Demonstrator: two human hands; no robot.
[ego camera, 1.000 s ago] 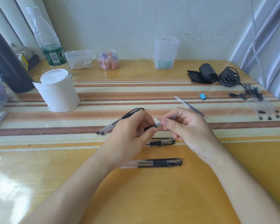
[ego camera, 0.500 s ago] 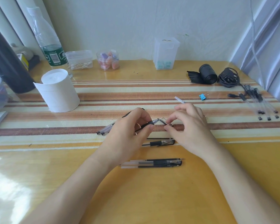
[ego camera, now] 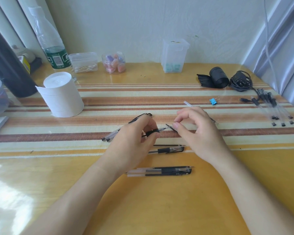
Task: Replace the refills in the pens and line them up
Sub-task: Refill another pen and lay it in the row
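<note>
A glossy yellow-orange table [ego camera: 159, 209] with a band of brown and cream stripes [ego camera: 108, 102] across its middle stands against a pale, faintly textured wall [ego camera: 134, 28]. Light curtains [ego camera: 278, 48] hang at the right, and pale vertical folds [ego camera: 12, 22] stand at the far left. Bright daylight glares off the table's near left corner [ego camera: 10, 192].

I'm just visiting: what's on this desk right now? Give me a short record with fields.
left hand: grips a black-grip pen, tip pointing right
right hand: pinches a thin dark refill near the pen tip
nearest the person: pens and refills lying side by side
far right: row of pens
other things: tissue roll, blue binder clip
surface: striped table
</note>
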